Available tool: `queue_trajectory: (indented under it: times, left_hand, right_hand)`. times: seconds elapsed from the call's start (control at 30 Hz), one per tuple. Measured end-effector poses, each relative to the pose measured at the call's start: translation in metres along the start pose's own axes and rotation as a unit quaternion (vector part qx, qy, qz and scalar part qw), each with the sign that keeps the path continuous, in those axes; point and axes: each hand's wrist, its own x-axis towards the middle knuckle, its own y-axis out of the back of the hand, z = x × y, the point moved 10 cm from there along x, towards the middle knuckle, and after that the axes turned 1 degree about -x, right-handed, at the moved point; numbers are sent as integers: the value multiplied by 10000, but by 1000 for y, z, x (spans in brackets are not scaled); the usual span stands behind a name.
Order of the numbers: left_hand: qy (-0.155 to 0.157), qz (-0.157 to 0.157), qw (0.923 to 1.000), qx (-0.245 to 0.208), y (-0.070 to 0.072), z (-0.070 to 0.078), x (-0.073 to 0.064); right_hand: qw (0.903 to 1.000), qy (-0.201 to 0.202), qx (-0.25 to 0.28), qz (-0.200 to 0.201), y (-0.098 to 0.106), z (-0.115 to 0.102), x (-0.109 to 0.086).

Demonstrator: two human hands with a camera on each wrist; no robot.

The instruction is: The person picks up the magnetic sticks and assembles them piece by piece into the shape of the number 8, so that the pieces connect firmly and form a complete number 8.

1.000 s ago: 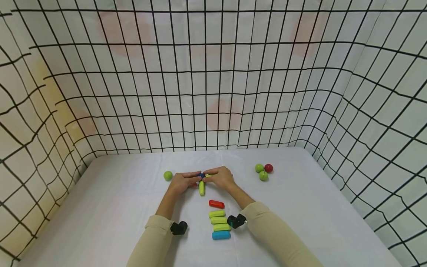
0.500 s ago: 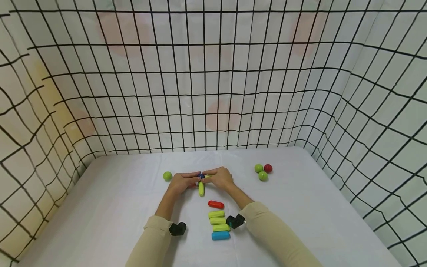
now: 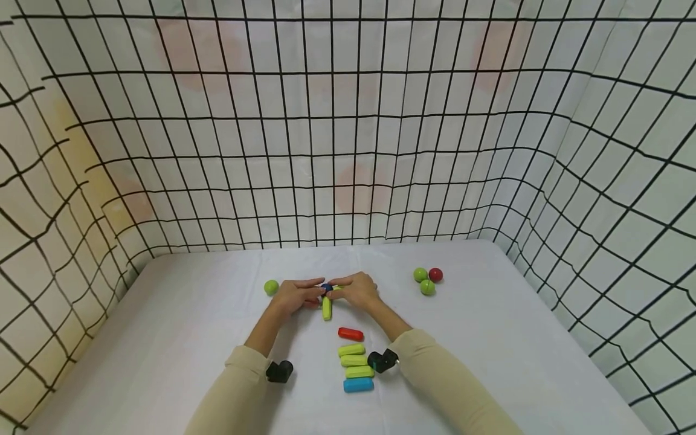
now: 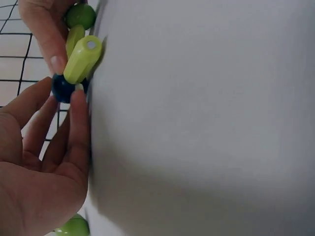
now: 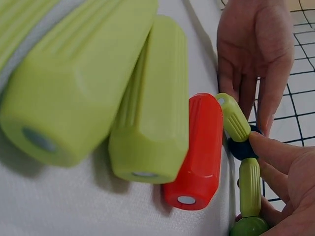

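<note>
My left hand [image 3: 295,296] pinches a dark blue ball [image 4: 63,88] between thumb and fingertips. Two yellow-green magnetic building rods join this ball. One rod [image 3: 327,309] points toward me, with a silver disc in its free end. The other rod [image 5: 250,187] runs to the right and has a green ball [image 5: 248,227] at its far end. My right hand [image 3: 356,290] holds this second rod, its thumb up against the blue ball and its fingers behind the rod. From the head view, the right hand covers most of that rod.
Nearer me lie a red rod [image 3: 350,334], several yellow-green rods [image 3: 354,360] and a blue rod [image 3: 358,385]. A loose green ball [image 3: 271,287] sits left of the left hand. Two green balls [image 3: 427,287] and a red ball [image 3: 435,275] lie right. Black netting [image 3: 353,151] surrounds the table.
My left forearm has swung slightly left and its fingers have shifted a little around the blue ball. The right hand keeps almost the same place.
</note>
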Motion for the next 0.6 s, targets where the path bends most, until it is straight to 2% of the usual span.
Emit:
queue_trajectory:
  times: [0.13, 0.3, 0.43, 0.6]
  left_hand:
    - [4, 119, 9993, 344, 10, 9, -5]
    - [-213, 475, 9937, 990, 31, 25, -7]
    - [-408, 854, 9831, 1565, 54, 38, -12]
    - [-692, 1300, 9642, 2205, 83, 46, -18]
  right_hand:
    - [10000, -33, 61, -9, 0, 0, -1]
    - [9999, -109, 109, -22, 0, 2, -1]
    - [9999, -65, 131, -37, 0, 1, 0]
    - [9999, 62, 68, -87, 0, 0, 0]
